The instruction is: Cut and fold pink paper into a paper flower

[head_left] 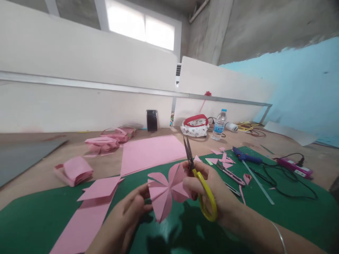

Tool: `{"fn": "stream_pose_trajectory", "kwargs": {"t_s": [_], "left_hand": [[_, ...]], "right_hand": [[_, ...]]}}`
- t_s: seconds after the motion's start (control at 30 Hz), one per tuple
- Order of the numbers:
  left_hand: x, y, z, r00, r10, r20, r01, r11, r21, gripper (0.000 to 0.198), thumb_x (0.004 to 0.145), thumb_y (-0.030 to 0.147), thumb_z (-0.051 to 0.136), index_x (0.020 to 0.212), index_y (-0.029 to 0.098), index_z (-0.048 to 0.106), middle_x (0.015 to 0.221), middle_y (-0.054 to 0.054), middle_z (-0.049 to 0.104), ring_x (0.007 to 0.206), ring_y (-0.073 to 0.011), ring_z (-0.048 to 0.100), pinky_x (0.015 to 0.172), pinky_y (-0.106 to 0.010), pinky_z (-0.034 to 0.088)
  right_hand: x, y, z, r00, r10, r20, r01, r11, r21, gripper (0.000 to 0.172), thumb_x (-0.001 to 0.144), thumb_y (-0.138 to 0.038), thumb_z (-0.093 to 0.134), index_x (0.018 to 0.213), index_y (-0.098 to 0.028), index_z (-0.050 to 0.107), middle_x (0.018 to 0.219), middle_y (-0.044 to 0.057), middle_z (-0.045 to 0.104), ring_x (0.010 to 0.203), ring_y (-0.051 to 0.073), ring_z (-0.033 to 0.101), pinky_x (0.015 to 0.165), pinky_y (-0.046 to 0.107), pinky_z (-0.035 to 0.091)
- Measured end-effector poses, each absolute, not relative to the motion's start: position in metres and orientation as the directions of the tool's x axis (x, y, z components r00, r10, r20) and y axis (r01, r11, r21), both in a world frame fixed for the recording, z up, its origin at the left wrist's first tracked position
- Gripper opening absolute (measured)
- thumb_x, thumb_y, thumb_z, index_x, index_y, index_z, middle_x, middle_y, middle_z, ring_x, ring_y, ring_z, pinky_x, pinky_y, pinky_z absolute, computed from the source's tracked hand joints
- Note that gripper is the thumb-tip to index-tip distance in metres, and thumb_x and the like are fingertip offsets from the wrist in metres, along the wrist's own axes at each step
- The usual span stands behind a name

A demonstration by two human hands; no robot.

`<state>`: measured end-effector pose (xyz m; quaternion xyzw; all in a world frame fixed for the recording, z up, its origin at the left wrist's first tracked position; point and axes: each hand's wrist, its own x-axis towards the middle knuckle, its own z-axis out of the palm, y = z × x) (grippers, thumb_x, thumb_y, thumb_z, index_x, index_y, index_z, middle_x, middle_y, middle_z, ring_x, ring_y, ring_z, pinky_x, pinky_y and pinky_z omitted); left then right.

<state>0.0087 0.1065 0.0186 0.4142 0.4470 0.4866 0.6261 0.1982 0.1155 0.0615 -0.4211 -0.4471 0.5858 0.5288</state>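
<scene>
A pink paper flower [162, 193] with several creased petals is held up over the green cutting mat [132, 225]. My left hand [134, 208] pinches its left edge, fingers bent behind the paper. On the other side, my right hand [205, 183] grips the flower's right petals. The same hand also holds yellow-handled scissors [208, 199], their dark blades pointing up and slightly parted, with no paper between them. Folded pink paper [102, 187] and a long pink strip [82, 225] lie to the left of my left hand.
Pink sheets [153, 151] lie behind the flower, pink folded bundles [76, 170] at left. To the right are paper scraps [225, 160], a utility knife [233, 175], a blue glue gun [247, 156] and a power strip [295, 167]. Farther back stand a phone [152, 120], pouch [195, 126] and bottle [219, 126].
</scene>
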Motion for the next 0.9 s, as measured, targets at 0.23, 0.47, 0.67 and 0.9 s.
{"fn": "stream_pose_trajectory", "kwargs": {"t_s": [0.23, 0.47, 0.67, 0.9], "left_hand": [[0.024, 0.092, 0.022, 0.188, 0.980, -0.059, -0.132, 0.084, 0.988, 0.056, 0.052, 0.054, 0.082, 0.096, 0.022, 0.072, 0.099, -0.010, 0.074, 0.095, -0.0337, 0.063, 0.082, -0.040, 0.050], [0.018, 0.099, 0.017, 0.126, 0.971, -0.205, -0.069, 0.215, 0.974, 0.037, 0.065, 0.052, 0.073, 0.075, 0.017, 0.073, 0.070, -0.007, 0.069, 0.062, -0.0218, 0.059, 0.052, -0.030, 0.047], [0.016, 0.099, 0.019, 0.116, 0.976, -0.182, -0.052, 0.189, 0.981, 0.029, 0.063, 0.046, 0.074, 0.060, 0.019, 0.066, 0.058, -0.002, 0.060, 0.062, -0.0223, 0.058, 0.059, -0.033, 0.047], [0.019, 0.094, 0.026, 0.144, 0.971, -0.189, -0.068, 0.200, 0.977, 0.027, 0.071, 0.042, 0.070, 0.074, 0.015, 0.070, 0.067, -0.004, 0.064, 0.066, -0.0191, 0.055, 0.059, -0.028, 0.042]], "right_hand": [[0.180, 0.107, 0.045, -0.113, 0.993, -0.041, -0.404, -0.083, -0.911, 0.034, 0.060, -0.017, 0.080, 0.089, -0.018, 0.061, 0.069, -0.005, 0.057, 0.060, 0.010, 0.054, 0.057, 0.019, 0.041], [0.170, 0.100, 0.033, -0.248, 0.968, -0.024, -0.341, -0.111, -0.933, 0.038, 0.058, -0.027, 0.085, 0.089, -0.017, 0.064, 0.077, 0.000, 0.063, 0.071, 0.015, 0.059, 0.067, 0.025, 0.045], [0.172, 0.103, 0.034, -0.117, 0.991, -0.069, -0.222, -0.094, -0.970, 0.045, 0.056, -0.018, 0.083, 0.096, -0.019, 0.062, 0.075, -0.004, 0.059, 0.068, 0.012, 0.056, 0.063, 0.023, 0.043], [0.171, 0.102, 0.038, -0.131, 0.984, -0.116, -0.245, -0.146, -0.958, 0.043, 0.057, -0.018, 0.082, 0.095, -0.018, 0.061, 0.069, -0.006, 0.056, 0.061, 0.009, 0.052, 0.056, 0.020, 0.041]]}}
